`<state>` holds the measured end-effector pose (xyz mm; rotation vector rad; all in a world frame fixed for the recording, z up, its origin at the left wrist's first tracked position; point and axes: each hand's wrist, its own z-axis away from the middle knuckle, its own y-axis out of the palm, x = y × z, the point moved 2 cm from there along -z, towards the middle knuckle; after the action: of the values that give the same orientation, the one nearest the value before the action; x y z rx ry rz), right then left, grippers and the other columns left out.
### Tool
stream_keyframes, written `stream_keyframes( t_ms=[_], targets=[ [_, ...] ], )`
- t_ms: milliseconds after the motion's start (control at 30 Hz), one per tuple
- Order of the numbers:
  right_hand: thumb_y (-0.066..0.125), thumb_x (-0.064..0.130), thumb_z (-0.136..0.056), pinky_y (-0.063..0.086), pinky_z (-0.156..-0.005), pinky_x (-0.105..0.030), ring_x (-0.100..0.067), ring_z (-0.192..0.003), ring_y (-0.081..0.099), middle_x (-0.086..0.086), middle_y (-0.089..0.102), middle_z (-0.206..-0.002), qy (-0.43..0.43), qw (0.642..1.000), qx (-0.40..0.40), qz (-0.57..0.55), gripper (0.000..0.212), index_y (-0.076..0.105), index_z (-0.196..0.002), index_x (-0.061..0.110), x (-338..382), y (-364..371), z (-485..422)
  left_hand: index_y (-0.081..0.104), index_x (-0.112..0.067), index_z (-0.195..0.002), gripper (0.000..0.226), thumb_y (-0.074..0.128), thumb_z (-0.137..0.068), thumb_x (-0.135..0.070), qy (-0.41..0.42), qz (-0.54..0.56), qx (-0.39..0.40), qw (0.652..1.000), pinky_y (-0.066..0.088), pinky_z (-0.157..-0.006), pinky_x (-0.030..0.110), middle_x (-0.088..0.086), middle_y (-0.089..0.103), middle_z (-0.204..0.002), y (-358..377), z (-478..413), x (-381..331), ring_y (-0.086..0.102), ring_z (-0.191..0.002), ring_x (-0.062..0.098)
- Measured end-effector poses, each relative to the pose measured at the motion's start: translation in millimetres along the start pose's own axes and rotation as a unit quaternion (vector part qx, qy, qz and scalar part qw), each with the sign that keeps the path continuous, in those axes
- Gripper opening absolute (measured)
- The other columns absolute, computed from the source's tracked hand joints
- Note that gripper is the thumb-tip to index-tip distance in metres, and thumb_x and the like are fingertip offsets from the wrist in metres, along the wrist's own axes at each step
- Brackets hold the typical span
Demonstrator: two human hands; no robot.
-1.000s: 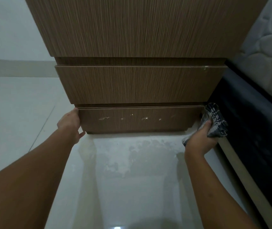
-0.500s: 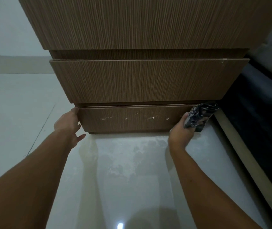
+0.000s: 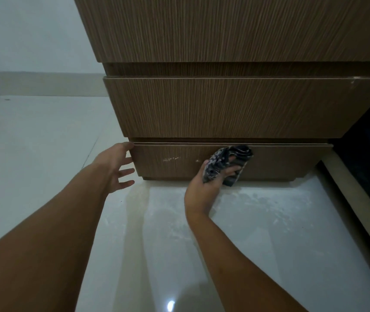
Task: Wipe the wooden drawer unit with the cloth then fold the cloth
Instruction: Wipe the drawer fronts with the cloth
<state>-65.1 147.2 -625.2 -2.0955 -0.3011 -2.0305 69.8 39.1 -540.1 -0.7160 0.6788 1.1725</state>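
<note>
Person crouched low in front of the wooden drawer unit [image 3: 235,104], both arms stretched out toward its base. Right hand [image 3: 204,185] is closed around a bunched dark patterned cloth [image 3: 229,163], fingers [image 3: 233,172] wrapped over the front of it, cloth pressed flat against the bottom drawer front [image 3: 280,161], roughly mid-width, a bit left of centre. Cloth top edge sits just under the drawer's upper lip; lower corner hangs near the plinth. Left hand [image 3: 114,167] is empty, fingers spread and loosely extended, thumb tip touching the top left corner of the bottom drawer front, other fingers just beside the left edge; cannot tell if they make contact. Small whitish marks [image 3: 171,159] on the drawer face between the two hands, just left of the cloth. Middle drawer front [image 3: 224,106] above is shut, with a chip at its top right corner [image 3: 352,82]. Floor [image 3: 44,136] is pale glossy tile; a patchy, smeared area [image 3: 258,203] lies directly below the unit, and a light reflection [image 3: 170,306] shows near the bottom edge. Dark bed frame [image 3: 368,158] stands just beside the unit on the right, with a pale strip [image 3: 348,194] along its foot.
</note>
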Motion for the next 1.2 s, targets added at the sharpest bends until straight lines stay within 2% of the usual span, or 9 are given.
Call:
stream_keyframes(
  t_ms=[67,233,367,500,700,800,900,1067,1200],
  targets=[
    [0.047,0.030,-0.101,0.023,-0.109,-0.018,-0.024,-0.145,0.025,-0.013,0.015,-0.162,0.012,0.999,0.044,0.009,0.084,-0.027,-0.141,0.040,3,14,20,0.048,-0.023,-0.128,0.034,0.052,-0.097,-0.035,-0.003,-0.018,0.012,1.000,0.046,-0.098,0.050,0.006,0.055,-0.135,-3,-1,-4,0.053,-0.120,0.032],
    [0.049,0.024,-0.099,0.023,-0.115,-0.026,-0.022,-0.145,0.026,-0.014,0.015,-0.162,-0.006,0.985,0.160,0.056,0.087,-0.023,-0.139,0.052,6,41,62,0.051,-0.020,-0.130,0.038,0.054,-0.095,-0.037,-0.006,-0.063,0.035,0.997,0.045,-0.100,0.050,0.004,0.057,-0.132,-10,-5,-10,0.055,-0.116,0.030],
    [0.050,0.018,-0.099,0.021,-0.116,-0.026,-0.022,-0.146,0.025,-0.014,0.015,-0.162,-0.011,0.966,0.243,0.089,0.098,-0.029,-0.111,0.076,11,58,85,0.054,-0.021,-0.128,0.039,0.054,-0.094,-0.040,-0.003,-0.088,0.057,0.994,0.038,-0.104,0.053,0.001,0.060,-0.129,-15,-7,-10,0.054,-0.117,0.028],
    [0.050,0.017,-0.098,0.018,-0.113,-0.020,-0.018,-0.145,0.026,-0.004,0.009,-0.164,-0.020,0.934,0.342,0.102,0.079,-0.003,-0.143,0.054,9,69,101,0.054,-0.018,-0.126,0.039,0.053,-0.094,-0.040,0.003,-0.110,0.059,0.992,0.025,-0.110,0.061,0.002,0.060,-0.123,-14,-8,-12,0.050,-0.115,0.027],
    [0.050,0.026,-0.098,0.048,-0.097,-0.032,-0.016,-0.112,0.058,-0.001,0.059,-0.133,0.016,0.895,0.435,0.094,0.046,0.042,-0.140,0.042,5,60,106,0.052,-0.007,-0.113,0.049,0.059,-0.085,-0.046,-0.010,-0.130,0.048,0.990,0.032,-0.105,0.049,0.008,0.060,-0.120,-13,-5,-14,0.054,-0.110,0.029],
    [0.052,0.029,-0.099,0.051,-0.088,-0.023,-0.009,-0.099,0.063,0.016,0.065,-0.099,0.138,0.905,0.400,0.043,0.015,0.057,-0.107,0.041,0,47,109,0.048,-0.019,-0.118,0.032,0.053,-0.095,-0.040,0.005,-0.132,0.047,0.990,0.024,-0.104,0.053,0.000,0.056,-0.121,-14,-4,-16,0.042,-0.114,0.023],
    [0.052,0.025,-0.099,0.050,-0.068,-0.008,-0.006,-0.094,0.064,0.012,0.065,-0.102,0.241,0.934,0.260,-0.034,0.021,0.059,-0.118,0.027,-9,35,118,0.050,-0.021,-0.132,0.042,0.054,-0.095,-0.041,0.011,-0.140,0.049,0.989,0.024,-0.104,0.054,0.003,0.059,-0.130,-15,-1,-17,0.042,-0.130,0.028],
    [0.052,0.022,-0.099,0.047,-0.102,-0.042,-0.027,-0.115,0.060,-0.008,0.060,-0.130,0.368,0.915,0.120,-0.115,0.036,0.052,-0.134,0.016,0,41,121,0.046,-0.012,-0.139,0.044,0.050,-0.100,-0.033,0.042,-0.149,0.043,0.987,0.026,-0.087,0.038,0.006,0.052,-0.141,-11,1,-19,0.046,-0.112,0.017],
    [0.051,0.023,-0.100,0.047,-0.096,-0.038,-0.029,-0.107,0.060,-0.011,0.061,-0.119,0.403,0.895,0.157,-0.110,0.037,0.049,-0.135,0.012,27,58,96,0.044,-0.010,-0.141,0.050,0.052,-0.098,-0.035,0.048,-0.151,0.029,0.987,0.030,-0.091,0.039,0.007,0.053,-0.141,-10,-3,-17,0.047,-0.116,0.017]
  ],
)
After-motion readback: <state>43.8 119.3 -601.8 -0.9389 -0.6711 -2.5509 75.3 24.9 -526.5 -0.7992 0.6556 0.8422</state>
